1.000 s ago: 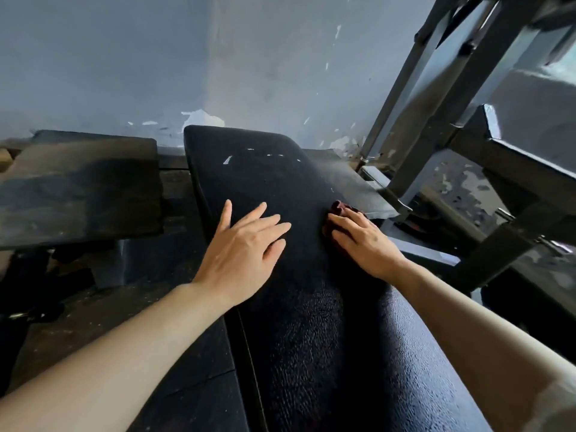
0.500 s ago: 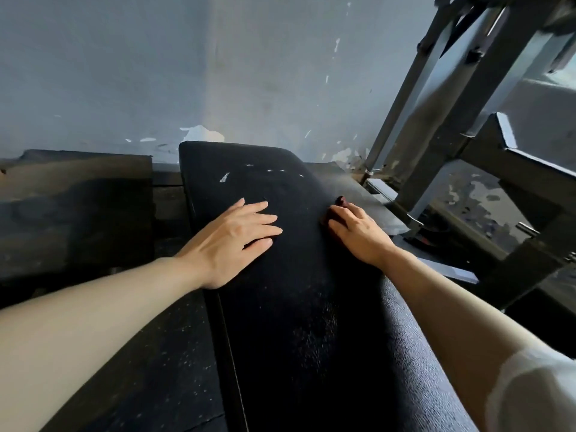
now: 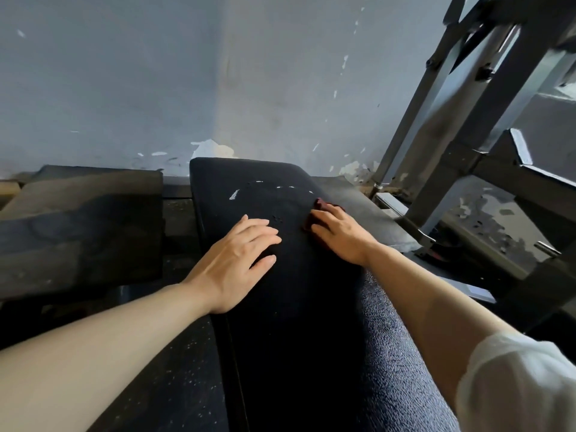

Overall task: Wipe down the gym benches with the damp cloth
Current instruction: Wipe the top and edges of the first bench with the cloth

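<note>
Maroon cloth (image 3: 324,210) under flat right hand (image 3: 341,236) on black bench pad (image 3: 299,307); left hand (image 3: 240,260) flat, bracing, empty. Better: firm overlapping strokes toward white flecks (image 3: 233,194), covering edges.

A blue-grey wall (image 3: 124,73) (paint flaking near its foot) stands behind a grey metal frame (image 3: 461,126).

Pebbled matt black vinyl bench pad (image 3: 296,307), dark red cloth (image 3: 324,207), flaking painted wall (image 3: 280,88), grey metal frame (image 3: 467,126).
</note>
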Tool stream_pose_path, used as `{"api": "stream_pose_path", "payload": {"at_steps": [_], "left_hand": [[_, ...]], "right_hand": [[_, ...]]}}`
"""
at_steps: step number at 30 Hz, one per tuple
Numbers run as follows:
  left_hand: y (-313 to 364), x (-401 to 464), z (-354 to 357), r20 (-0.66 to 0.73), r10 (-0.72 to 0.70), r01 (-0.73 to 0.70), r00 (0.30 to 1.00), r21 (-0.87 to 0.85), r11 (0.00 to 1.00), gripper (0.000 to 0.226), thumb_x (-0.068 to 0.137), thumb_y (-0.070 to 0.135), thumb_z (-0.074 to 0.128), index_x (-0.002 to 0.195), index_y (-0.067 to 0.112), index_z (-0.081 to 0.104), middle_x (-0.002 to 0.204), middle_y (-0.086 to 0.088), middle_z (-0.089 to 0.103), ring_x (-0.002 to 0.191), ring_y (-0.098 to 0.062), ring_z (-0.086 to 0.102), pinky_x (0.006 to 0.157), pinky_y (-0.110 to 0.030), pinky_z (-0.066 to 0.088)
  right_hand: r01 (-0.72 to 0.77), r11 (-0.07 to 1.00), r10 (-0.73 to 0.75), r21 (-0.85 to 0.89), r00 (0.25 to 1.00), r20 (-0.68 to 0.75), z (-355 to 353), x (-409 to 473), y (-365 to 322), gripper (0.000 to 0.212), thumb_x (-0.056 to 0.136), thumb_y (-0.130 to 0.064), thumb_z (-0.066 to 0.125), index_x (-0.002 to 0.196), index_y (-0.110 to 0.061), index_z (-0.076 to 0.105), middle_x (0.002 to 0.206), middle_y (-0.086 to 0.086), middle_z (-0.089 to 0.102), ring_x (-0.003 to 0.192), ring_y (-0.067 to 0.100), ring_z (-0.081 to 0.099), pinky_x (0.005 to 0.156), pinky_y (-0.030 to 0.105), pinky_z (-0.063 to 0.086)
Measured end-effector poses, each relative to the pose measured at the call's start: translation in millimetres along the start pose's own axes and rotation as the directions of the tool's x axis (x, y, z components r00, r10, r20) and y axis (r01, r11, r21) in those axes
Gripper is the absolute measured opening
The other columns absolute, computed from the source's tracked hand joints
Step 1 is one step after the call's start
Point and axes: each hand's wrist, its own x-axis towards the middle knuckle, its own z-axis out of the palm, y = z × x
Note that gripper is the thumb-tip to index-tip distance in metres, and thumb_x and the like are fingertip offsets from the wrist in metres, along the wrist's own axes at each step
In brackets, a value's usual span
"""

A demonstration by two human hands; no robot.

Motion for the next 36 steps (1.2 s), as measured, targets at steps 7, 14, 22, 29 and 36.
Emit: {"api": "stream_pose_path", "payload": {"at_steps": [7, 14, 22, 29, 36], "left_hand": [[1, 3, 1, -0.045, -0.091, 0.09, 0.995, -0.01, 0.996, 0.035, 0.096, 0.019, 0.048, 0.128, 0.011, 0.057, 0.138, 0.001, 0.051, 0.137, -0.008, 0.028, 0.114, -0.016, 0.01], [18, -42, -9, -0.383, -0.587, 0.558, 0.713, -0.197, 0.806, 0.032, 0.093, 0.008, 0.056, 0.124, 0.006, 0.058, 0.13, -0.009, 0.052, 0.125, -0.024, 0.034, 0.102, -0.031, 0.038], [12, -90, -1, -0.079, -0.678, 0.648, 0.731, -0.228, 0.726, 0.046, 0.1, 0.031, 0.044, 0.146, 0.029, 0.037, 0.146, 0.009, 0.042, 0.137, -0.016, 0.025, 0.093, -0.009, 0.008], [43, -91, -7, -0.021, -0.713, 0.666, 0.701, -0.338, 0.665, 0.046, 0.102, 0.023, 0.042, 0.147, 0.025, 0.035, 0.145, 0.004, 0.041, 0.132, -0.017, 0.025, 0.077, 0.01, 0.006], [74, -108, -25, 0.069, -0.717, 0.699, 0.694, -0.303, 0.648, 0.044, 0.102, 0.014, 0.041, 0.146, 0.021, 0.039, 0.15, -0.002, 0.036, 0.13, -0.026, 0.021, 0.094, -0.01, 0.013]], "right_hand": [[-0.034, 0.999, 0.034, -0.001, 0.999, 0.008, 13, 10, -68, 0.05, 0.102, -0.04, 0.034, 0.149, -0.022, 0.031, 0.16, 0.01, 0.015, 0.148, 0.03, 0.008, 0.12, 0.042, 0.01], [0.173, 0.985, -0.174, 0.013, 0.978, 0.117, 12, -11, -96, 0.052, 0.102, -0.045, 0.036, 0.151, -0.031, 0.026, 0.162, 0.0, 0.009, 0.149, 0.019, 0.001, 0.121, 0.035, 0.003], [0.094, 0.996, -0.093, -0.01, 0.993, 0.076, 23, -22, -150, 0.053, 0.103, -0.042, 0.034, 0.152, -0.025, 0.027, 0.162, 0.003, 0.007, 0.149, 0.025, 0.0, 0.121, 0.04, 0.004], [0.132, 0.991, -0.134, 0.024, 0.98, 0.15, 9, -58, -115, 0.051, 0.101, -0.041, 0.04, 0.15, -0.03, 0.029, 0.162, -0.004, 0.01, 0.149, 0.021, 0.001, 0.121, 0.039, 0.005], [0.175, 0.984, -0.176, 0.022, 0.983, 0.043, 26, -115, -153, 0.051, 0.101, -0.039, 0.042, 0.149, -0.024, 0.034, 0.161, 0.002, 0.014, 0.149, 0.024, 0.005, 0.121, 0.038, 0.006]]}}
